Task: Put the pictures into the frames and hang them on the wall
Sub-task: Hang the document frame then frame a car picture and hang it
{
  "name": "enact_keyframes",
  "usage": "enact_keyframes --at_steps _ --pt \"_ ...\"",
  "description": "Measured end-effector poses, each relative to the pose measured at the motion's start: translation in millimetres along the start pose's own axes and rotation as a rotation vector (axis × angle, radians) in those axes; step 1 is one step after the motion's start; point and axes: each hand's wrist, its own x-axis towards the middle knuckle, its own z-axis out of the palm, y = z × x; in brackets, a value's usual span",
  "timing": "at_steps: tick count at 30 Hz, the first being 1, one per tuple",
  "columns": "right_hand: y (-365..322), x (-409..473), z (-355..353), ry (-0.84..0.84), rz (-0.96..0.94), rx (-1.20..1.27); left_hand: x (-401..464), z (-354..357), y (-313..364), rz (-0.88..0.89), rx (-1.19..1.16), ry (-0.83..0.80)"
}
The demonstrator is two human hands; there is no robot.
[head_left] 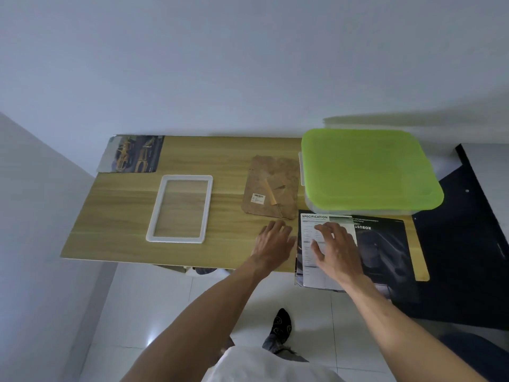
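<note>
"SPECIFICATION" is read in bold at the top of the white sheet (319, 232), which lies on the dark poster (385, 244). The finer lines below it are too small to be made out. Just right of the sheet, "ROBUST" is printed in white on the poster, upside down to the viewer. Above-left of the sheet, a barcode sticker (258, 198) is seen on the brown backing board (278, 175); digits illegible.

Soft, cool daylight fills the room, dim and bluish on the white wall (248, 64). A faint shadow spreads on the wall behind the green lid (369, 169). A small glare spot sits on the floor tile (150, 340). Straight edges bow toward the borders, and fine print stays blurred.
</note>
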Motion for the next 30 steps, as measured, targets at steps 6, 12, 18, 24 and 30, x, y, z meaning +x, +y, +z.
enact_keyframes --at_steps 6,12,18,24,30 --pt "-67 50 17 0.032 -0.092 0.084 -9 -49 -66 -0.135 0.025 0.053" --pt "-130 103 37 0.008 -0.128 0.090 -10 -100 -143 -0.274 0.023 0.103" --pt "-203 154 58 -0.045 -0.158 0.090 -5 -144 -222 -0.329 0.023 0.119" --pt "-276 203 82 -0.097 -0.178 0.076 4 -180 -300 -0.323 0.040 0.140" --pt "-342 246 106 -0.187 -0.212 0.059 16 -209 -375 -0.379 0.033 0.137"
